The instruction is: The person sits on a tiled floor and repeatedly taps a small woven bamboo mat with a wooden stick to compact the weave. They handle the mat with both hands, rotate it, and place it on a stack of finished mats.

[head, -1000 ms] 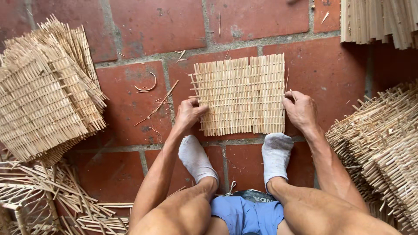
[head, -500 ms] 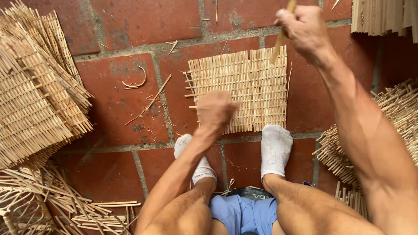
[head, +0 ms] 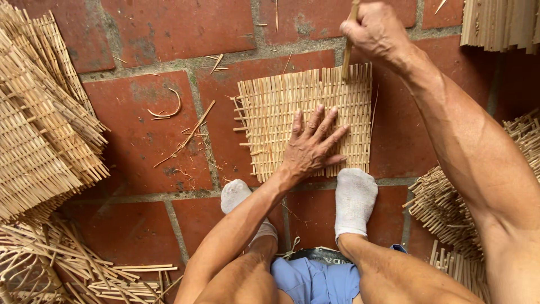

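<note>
Brick floor (head: 140,129) is carrying everything, person sitting on it, feet out front. Big stack of finished woven panels (head: 39,129) is lying at the left, more of the same piling up at the right edge (head: 478,208), so plenty of pieces look done already. Bundle of loose raw strips (head: 500,22) is sitting top right, well apart from the work, and a tangle of offcuts (head: 62,264) is lying bottom left. Current piece, the woven mat (head: 275,118), is lying flat on the floor just beyond the two white socks (head: 354,197), near edge touching the toes. Weave is looking full across its width, edges still ragged with strip ends sticking out on the left side, so my read: body woven, finishing or tightening still to go. Left hand (head: 309,149) is pressing flat on the mat, fingers spread and released, gripping nothing, just pinning it down. Right hand (head: 379,28) is raised over the mat's far right corner, fingers clenched round a thin bamboo stick (head: 347,48), lower tip meeting the mat's top edge. Small curled shavings (head: 166,110) are scattered on the bricks beside the mat.
</note>
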`<action>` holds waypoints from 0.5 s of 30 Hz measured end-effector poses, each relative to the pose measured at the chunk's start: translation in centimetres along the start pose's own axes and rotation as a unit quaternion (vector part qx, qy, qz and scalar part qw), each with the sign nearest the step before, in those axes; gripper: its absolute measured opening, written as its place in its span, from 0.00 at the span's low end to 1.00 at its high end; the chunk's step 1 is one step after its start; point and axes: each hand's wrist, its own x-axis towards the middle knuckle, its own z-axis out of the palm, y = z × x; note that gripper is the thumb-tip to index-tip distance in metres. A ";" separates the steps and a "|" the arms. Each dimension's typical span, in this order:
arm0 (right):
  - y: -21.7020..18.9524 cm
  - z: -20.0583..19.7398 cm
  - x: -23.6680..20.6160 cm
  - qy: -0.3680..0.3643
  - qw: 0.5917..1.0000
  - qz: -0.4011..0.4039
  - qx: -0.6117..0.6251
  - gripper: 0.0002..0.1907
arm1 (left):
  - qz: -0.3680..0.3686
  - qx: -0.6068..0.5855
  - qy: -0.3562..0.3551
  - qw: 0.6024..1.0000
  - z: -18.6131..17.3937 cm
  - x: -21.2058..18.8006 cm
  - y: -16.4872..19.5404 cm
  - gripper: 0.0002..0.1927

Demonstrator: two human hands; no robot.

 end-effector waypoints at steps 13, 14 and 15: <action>-3.0 -0.6 -0.3 -0.009 0.996 0.080 0.027 0.17 | -0.023 -0.057 -0.007 0.998 -1.8 -0.1 0.1 0.43; -3.4 -0.6 -0.3 0.012 0.998 0.049 0.044 0.17 | -0.023 -0.058 -0.002 0.998 -1.9 -0.2 -0.1 0.43; -3.7 -0.6 0.1 0.033 0.998 0.014 0.060 0.17 | -0.021 -0.062 -0.005 0.998 -2.0 -0.2 -0.2 0.43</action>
